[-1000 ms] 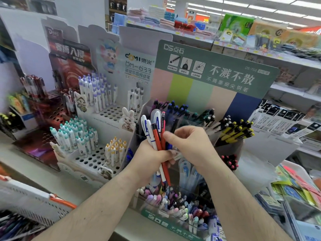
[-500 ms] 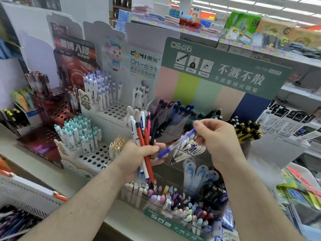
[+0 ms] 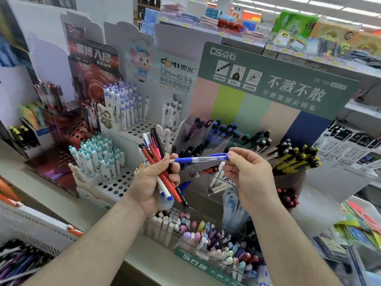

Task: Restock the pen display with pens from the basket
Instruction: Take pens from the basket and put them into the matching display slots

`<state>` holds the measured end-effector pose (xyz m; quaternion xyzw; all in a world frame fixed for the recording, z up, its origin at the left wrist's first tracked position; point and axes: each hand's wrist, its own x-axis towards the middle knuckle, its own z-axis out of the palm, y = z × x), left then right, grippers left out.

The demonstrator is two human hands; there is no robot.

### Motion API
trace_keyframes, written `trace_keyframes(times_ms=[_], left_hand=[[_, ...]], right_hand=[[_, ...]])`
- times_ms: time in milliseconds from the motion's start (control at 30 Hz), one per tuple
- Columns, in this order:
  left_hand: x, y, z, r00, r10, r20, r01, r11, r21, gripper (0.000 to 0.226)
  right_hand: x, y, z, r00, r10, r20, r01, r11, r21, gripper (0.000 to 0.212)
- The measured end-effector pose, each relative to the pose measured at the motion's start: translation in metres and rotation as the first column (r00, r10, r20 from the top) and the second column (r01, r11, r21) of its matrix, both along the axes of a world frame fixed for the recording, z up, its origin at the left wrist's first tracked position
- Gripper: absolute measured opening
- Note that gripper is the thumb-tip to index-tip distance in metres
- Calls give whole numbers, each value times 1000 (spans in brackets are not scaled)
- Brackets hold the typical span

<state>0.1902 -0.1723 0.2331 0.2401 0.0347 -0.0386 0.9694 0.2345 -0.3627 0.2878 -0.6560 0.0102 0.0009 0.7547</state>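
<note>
We grip the pen bundle [image 3: 162,172] in the left hand [image 3: 152,182]. The right hand [image 3: 250,176] pinches the blue pen [image 3: 199,159] at its clip end, above the display [image 3: 226,141]. Light, stiff, probably slick; hold mid-barrel.

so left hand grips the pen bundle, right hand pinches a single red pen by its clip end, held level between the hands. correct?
Wrong on one point: the single pen is blue with a clear barrel, not red. The head view shows the right hand pinching it by its clip end, level, while the left hand grips the pen bundle.
</note>
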Motion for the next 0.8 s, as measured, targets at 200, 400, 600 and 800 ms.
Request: trace_keyframes(times_ms=[200, 400, 600, 800], left_hand=[[-2, 17, -9, 991, 79, -108, -75, 997, 36, 28], [-10, 37, -27, 965, 111, -239, -81, 988, 134, 15], [-16, 42, -30, 960, 131, -248, -87, 980, 181, 12], [-21, 50, -36, 963, 159, -219, -93, 954, 285, 13]], right_hand=[[-6, 8, 3, 994, 63, 84, -59, 997, -44, 16], [-6, 8, 1, 905, 260, 337, -48, 848, -528, 24], [0, 32, -30, 778, 447, 442, 120, 584, -803, 22], [2, 40, -22, 761, 397, 513, 145, 667, -730, 23]])
